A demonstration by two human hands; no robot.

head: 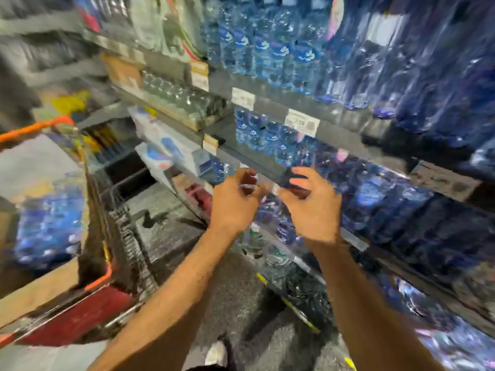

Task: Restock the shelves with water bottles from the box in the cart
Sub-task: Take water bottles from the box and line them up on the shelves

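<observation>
The frame is motion-blurred. My left hand (235, 202) and my right hand (312, 210) hover side by side in front of a middle shelf (257, 167) of blue-labelled water bottles (270, 145). Both hands have curled fingers. My right hand's fingers look loose, with nothing plainly between them. A pale glint sits by my left fingertips; blur hides whether they hold anything. More bottles (281, 231) stand just under and behind the hands. At the left, a cardboard box (40, 287) in the cart holds a pack of bottles (48, 220).
The cart's orange rim (37, 128) and wire basket side (126, 231) stand close on my left. Shelves full of bottles and wrapped packs (442, 76) rise on my right, with price tags (301, 121) on their edges. Dark floor (241, 303) lies between cart and shelves.
</observation>
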